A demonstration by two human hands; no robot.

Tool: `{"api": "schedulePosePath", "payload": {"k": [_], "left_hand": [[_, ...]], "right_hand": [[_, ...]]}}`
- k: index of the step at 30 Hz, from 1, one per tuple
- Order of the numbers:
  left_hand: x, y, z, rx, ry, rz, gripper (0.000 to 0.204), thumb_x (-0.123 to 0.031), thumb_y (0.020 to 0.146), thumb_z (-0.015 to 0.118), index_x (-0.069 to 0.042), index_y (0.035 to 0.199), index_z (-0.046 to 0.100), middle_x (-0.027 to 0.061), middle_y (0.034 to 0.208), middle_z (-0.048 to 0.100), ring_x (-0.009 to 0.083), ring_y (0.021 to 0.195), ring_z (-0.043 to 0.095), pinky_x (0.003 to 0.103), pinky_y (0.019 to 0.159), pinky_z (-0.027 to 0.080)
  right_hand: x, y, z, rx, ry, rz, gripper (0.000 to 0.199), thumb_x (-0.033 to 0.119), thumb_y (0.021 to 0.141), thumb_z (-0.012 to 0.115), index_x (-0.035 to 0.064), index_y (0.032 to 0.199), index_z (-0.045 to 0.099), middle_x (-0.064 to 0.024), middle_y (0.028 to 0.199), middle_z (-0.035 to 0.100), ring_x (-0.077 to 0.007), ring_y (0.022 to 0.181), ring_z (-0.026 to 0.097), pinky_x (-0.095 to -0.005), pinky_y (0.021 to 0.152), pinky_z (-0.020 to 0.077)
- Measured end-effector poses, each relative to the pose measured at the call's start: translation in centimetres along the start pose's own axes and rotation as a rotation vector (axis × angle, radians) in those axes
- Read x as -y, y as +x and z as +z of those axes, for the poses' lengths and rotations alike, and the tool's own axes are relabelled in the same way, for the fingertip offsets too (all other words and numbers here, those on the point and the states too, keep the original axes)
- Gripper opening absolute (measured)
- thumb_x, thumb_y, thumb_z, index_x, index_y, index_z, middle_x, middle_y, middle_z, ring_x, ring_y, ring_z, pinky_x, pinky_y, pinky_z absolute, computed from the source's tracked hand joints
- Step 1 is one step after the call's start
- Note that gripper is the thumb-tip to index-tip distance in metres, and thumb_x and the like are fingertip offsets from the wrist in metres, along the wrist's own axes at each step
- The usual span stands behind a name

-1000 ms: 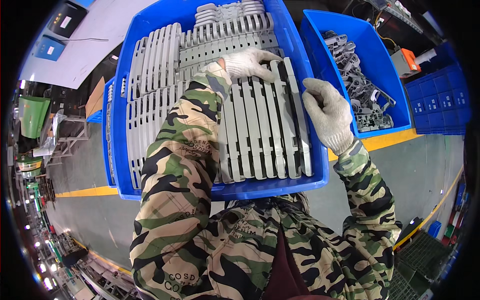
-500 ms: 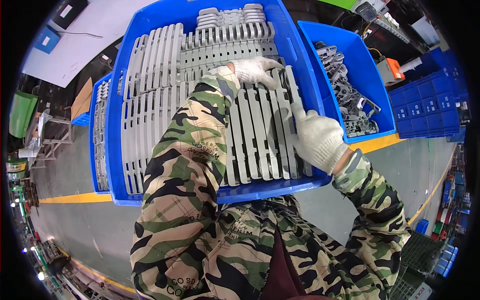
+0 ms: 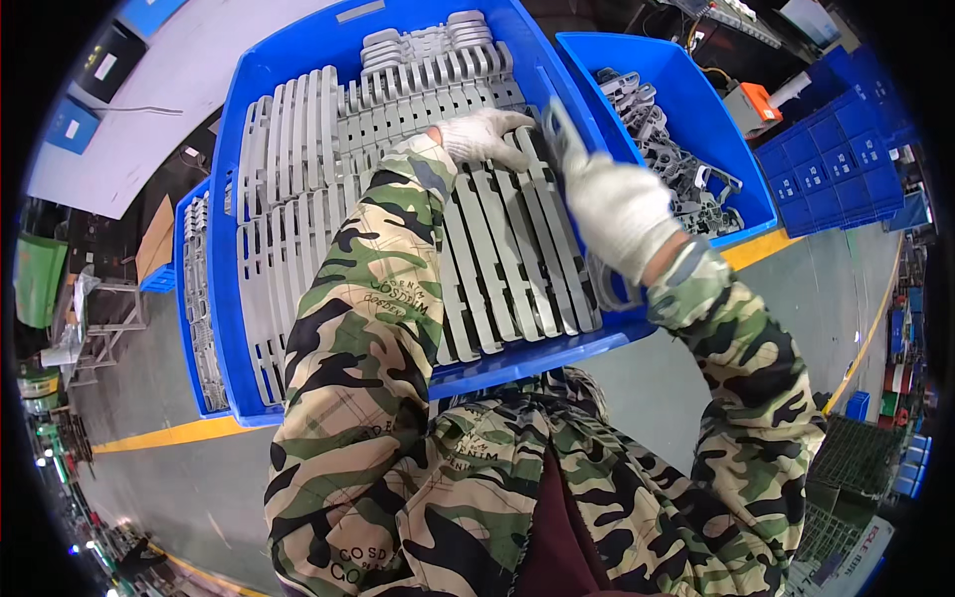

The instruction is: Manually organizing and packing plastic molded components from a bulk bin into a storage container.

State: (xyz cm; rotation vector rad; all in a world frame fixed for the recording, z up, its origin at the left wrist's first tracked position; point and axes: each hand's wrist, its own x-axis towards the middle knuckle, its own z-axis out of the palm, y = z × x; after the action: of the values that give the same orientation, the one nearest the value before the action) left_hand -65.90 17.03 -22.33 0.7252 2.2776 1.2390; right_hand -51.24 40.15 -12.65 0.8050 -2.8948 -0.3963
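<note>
Factory floor with yellow lines lies below our big blue crate (image 3: 249,298). Our right hand (image 3: 617,214) pinches one grey slatted plastic strip (image 3: 559,134) at its right wall; left hand (image 3: 477,137) rests flat on the stack (stiff, light; grip near an end).

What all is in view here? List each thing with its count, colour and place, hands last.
large crate: one, blue, centre, holding the slats
plastic slats: many, grey, laid in rows in the large crate
second crate: one, blue, right of the large crate
metal brackets: a heap, grey, in the second crate
lower crate: one, blue, left, under the large crate's edge
stacked bins: several, blue, far right
floor line: yellow, on grey floor
left hand: white glove, resting on the slats
right hand: white glove, grip on one slat raised on end
</note>
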Motion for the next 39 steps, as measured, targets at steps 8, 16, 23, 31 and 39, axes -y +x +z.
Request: {"api": "schedulePosePath", "payload": {"k": [8, 16, 23, 31, 39], "left_hand": [[-2.0, 2.8, 2.2, 0.168, -0.005, -0.132, 0.078, -0.016, 0.092, 0.081, -0.003, 0.164, 0.052, 0.0124, 0.136, 0.074, 0.018, 0.122, 0.069, 0.032, 0.105, 0.056], [-2.5, 0.2, 1.2, 0.04, 0.008, -0.066, 0.07, -0.013, 0.092, 0.081, 0.001, 0.157, 0.058, 0.0091, 0.137, 0.071, 0.0163, 0.107, 0.072, 0.031, 0.096, 0.059], [-4.3, 1.5, 0.8, 0.028, 0.072, -0.127, 0.079, -0.02, 0.096, 0.079, 0.004, 0.164, 0.048, 0.0202, 0.164, 0.056, 0.0264, 0.145, 0.058, 0.038, 0.118, 0.051], [-3.9, 1.1, 0.9, 0.044, 0.262, -0.013, 0.075, -0.04, 0.097, 0.074, -0.004, 0.16, 0.055, 0.0191, 0.16, 0.058, 0.0357, 0.153, 0.051, 0.046, 0.128, 0.04], [-3.0, 0.9, 2.3, -0.181, 0.203, -0.019, 0.077, -0.044, 0.097, 0.072, -0.007, 0.162, 0.051, 0.0233, 0.158, 0.061, 0.0393, 0.147, 0.058, 0.043, 0.122, 0.048]], "right_hand": [[-11.5, -5.2, -6.1, -0.496, 0.222, 0.276, 0.05, 0.009, 0.094, 0.073, 0.0156, 0.143, 0.067, -0.0075, 0.098, 0.079, -0.0307, 0.078, 0.076, -0.0403, 0.073, 0.0623], [-15.8, -17.6, 5.7, -0.559, 1.107, 0.757, 0.054, 0.01, 0.093, 0.073, 0.0037, 0.146, 0.066, -0.0081, 0.099, 0.077, -0.0123, 0.086, 0.07, -0.0315, 0.08, 0.0577], [-15.1, -23.8, 13.7, -0.525, 1.474, 1.112, 0.051, 0.001, 0.099, 0.069, -0.0121, 0.148, 0.059, -0.011, 0.112, 0.075, -0.0106, 0.092, 0.069, -0.0253, 0.082, 0.0559], [-14.3, -23.5, 14.6, -0.436, 1.49, 1.165, 0.052, -0.002, 0.1, 0.068, -0.014, 0.149, 0.057, -0.01, 0.114, 0.073, -0.0091, 0.092, 0.068, -0.0235, 0.081, 0.0543], [-14.3, -20.8, 10.9, -0.592, 1.593, 1.087, 0.051, -0.003, 0.1, 0.067, -0.014, 0.149, 0.057, -0.0097, 0.106, 0.073, -0.0102, 0.086, 0.069, -0.0234, 0.075, 0.0547]]}}
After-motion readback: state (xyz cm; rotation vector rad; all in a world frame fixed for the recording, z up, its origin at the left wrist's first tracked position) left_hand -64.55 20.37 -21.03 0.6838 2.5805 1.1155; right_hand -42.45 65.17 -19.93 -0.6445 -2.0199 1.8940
